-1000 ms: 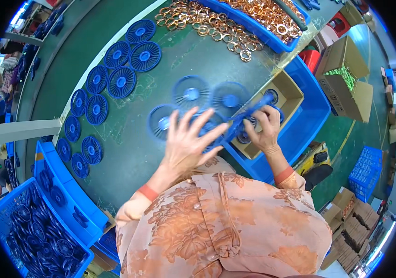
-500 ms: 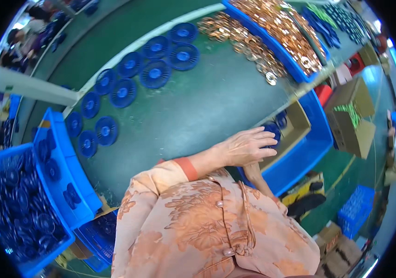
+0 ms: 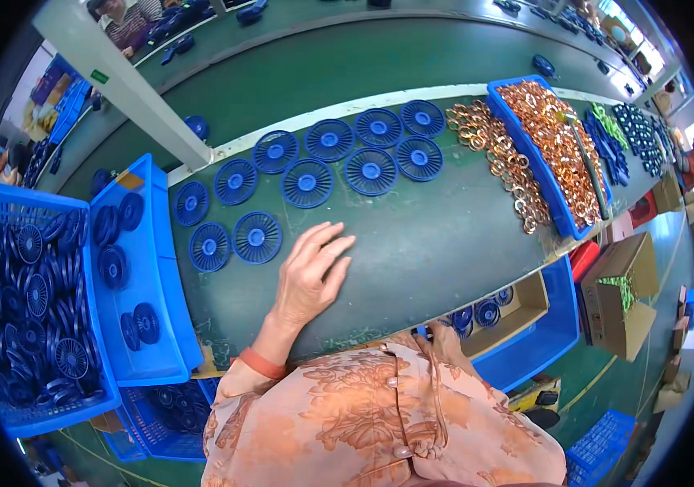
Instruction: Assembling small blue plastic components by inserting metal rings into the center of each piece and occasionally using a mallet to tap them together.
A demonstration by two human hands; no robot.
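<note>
Eleven blue fan-wheel discs lay flat on the green bench in rough rows, none overlapping, w/ two more in the shallow blue tray at left. Left hand rested palm-down on bare bench, fingers spread, holding nothing; nearest disc sat just beside its fingertips, not touching. Right hand was low at the bench edge by the cardboard box of more discs inside a blue bin; mostly hidden by the sleeve, so can't tell if it gripped anything. Copper rings were spread far right, partly in another blue tray. My read: discs being laid out. To do it well, lift each disc by the rim, set it flat in the open gap by the left hand, keep rows apart & clear of the rings.
</note>
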